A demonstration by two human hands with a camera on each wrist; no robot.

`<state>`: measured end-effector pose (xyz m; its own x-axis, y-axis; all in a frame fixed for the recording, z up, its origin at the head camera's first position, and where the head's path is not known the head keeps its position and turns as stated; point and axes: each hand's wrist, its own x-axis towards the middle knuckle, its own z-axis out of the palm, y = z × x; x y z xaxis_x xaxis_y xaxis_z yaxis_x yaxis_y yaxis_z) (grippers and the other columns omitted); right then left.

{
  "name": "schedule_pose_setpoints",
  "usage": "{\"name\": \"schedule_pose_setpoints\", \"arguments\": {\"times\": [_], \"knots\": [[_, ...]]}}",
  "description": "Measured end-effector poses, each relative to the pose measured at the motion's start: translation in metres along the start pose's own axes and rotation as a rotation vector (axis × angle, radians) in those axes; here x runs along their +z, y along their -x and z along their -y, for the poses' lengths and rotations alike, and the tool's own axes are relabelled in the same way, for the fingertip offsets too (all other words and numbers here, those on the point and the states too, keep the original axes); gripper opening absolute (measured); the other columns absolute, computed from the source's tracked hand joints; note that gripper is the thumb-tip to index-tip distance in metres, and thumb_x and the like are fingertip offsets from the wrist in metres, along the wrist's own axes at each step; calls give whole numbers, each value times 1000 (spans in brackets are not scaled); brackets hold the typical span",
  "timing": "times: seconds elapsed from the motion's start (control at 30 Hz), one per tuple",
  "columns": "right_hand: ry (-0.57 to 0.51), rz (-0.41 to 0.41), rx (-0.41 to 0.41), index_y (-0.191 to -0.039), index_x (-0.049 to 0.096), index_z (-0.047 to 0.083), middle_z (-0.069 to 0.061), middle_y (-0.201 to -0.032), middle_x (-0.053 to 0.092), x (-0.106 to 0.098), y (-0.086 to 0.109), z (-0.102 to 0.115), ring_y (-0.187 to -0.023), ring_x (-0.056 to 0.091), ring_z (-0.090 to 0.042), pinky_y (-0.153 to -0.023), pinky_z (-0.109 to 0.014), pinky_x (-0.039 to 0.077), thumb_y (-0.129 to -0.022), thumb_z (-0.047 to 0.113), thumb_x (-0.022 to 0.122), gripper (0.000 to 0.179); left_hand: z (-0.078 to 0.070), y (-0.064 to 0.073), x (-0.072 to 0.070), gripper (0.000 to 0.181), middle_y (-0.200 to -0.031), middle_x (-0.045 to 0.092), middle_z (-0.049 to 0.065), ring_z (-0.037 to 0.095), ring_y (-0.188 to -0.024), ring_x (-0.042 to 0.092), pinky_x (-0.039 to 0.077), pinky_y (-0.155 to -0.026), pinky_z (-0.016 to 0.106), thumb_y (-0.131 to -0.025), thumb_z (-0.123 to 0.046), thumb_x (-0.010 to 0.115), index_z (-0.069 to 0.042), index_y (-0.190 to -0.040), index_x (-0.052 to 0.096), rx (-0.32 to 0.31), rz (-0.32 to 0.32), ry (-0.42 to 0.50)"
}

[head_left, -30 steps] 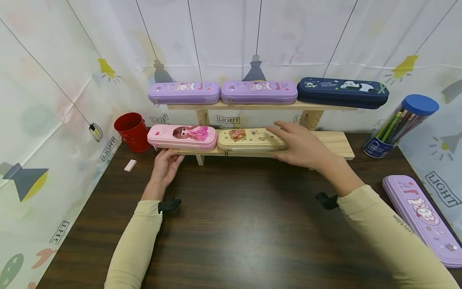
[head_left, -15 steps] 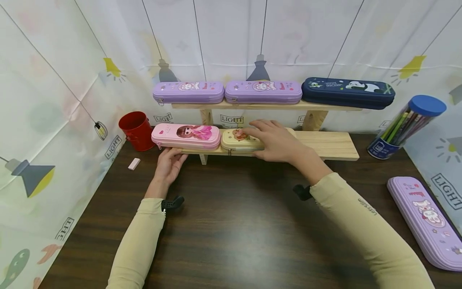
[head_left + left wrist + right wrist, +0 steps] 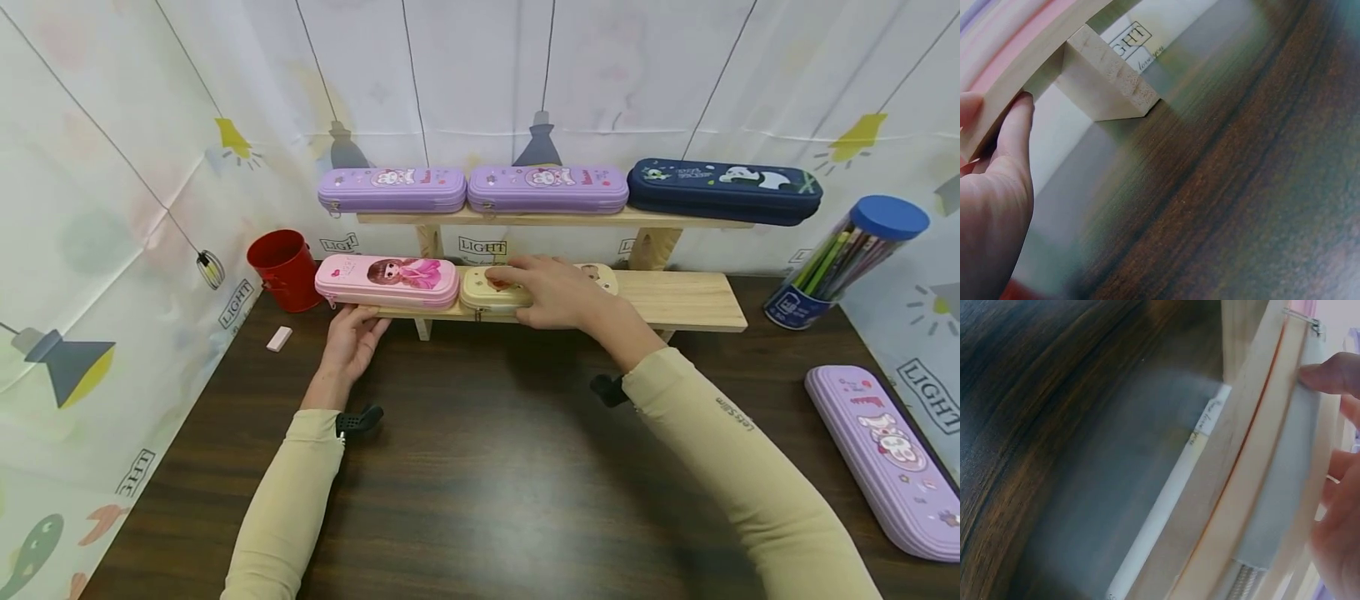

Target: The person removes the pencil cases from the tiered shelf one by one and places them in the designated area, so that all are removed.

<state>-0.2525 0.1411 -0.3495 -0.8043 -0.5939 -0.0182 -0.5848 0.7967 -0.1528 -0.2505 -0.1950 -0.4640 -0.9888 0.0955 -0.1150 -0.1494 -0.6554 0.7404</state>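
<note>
In the head view, a pink pencil case [image 3: 345, 282] and a yellow pencil case [image 3: 474, 287] lie end to end on the lower board [image 3: 682, 298] of a wooden shelf. My right hand [image 3: 558, 292] spans the yellow case, hiding much of its lid. In the right wrist view, the thumb [image 3: 1319, 376] presses the case's front side near the zipper pull, and the other fingers reach over the top. Below the pink case, my left hand [image 3: 348, 342] grips the board's left end. The left wrist view has one finger [image 3: 1016, 128] under the board and another at its edge.
Two purple pencil cases [image 3: 393, 192] and a navy panda case [image 3: 723, 192] line the upper board. A red bucket [image 3: 283, 271] and an eraser [image 3: 279, 338] sit left. To the right are a pencil tub [image 3: 843, 262] and another purple case [image 3: 885, 458].
My right hand has moved left along the yellow case, from its right end towards its middle, and now holds it. The left hand stays at the board. The head view shifted slightly.
</note>
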Motion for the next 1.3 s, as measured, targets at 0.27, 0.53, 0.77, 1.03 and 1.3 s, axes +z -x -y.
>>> {"name": "schedule_pose_setpoints", "arguments": {"times": [0.27, 0.53, 0.77, 1.03, 1.3], "knots": [[-32, -12, 0, -141, 54, 25, -7, -128, 63, -10, 2, 12, -116, 58, -30, -96, -52, 51, -79, 24, 67, 63, 0, 0, 0, 60, -161, 31, 10, 24, -143, 39, 44, -108, 34, -100, 8, 36, -12, -156, 25, -2, 5, -1], [-58, 46, 48, -139, 50, 26, -5, -123, 64, -16, 7, 21, -114, 55, -33, -95, -52, 48, -75, 27, 71, 67, 2, 0, 1, 59, -160, 32, 11, 23, -141, 42, 47, -107, 33, -100, 7, 37, -11, -155, 27, -2, -2, -7], [-124, 56, 40, -135, 49, 22, -7, -117, 61, -15, 15, 20, -98, 55, -25, -90, -43, 51, -74, 23, 70, 65, 3, -1, 1, 60, -161, 30, 11, 25, -144, 37, 44, -109, 35, -100, 8, 37, -12, -156, 25, -11, 10, 8], [-102, 87, 70, -148, 39, 26, -10, -118, 62, -14, 26, 19, -97, 57, -24, -90, -42, 52, -73, 28, 73, 82, 2, 0, 0, 62, -162, 29, 10, 27, -146, 35, 45, -107, 35, -100, 8, 38, -14, -156, 25, -21, -5, 29], [-82, 102, 110, -150, 37, 31, -8, -113, 59, -16, 45, 18, -87, 55, -22, -75, -37, 50, -75, 35, 74, 83, 0, 2, 2, 61, -162, 29, 10, 26, -145, 36, 46, -105, 34, -100, 8, 38, -14, -156, 25, -18, -5, 28]]}}
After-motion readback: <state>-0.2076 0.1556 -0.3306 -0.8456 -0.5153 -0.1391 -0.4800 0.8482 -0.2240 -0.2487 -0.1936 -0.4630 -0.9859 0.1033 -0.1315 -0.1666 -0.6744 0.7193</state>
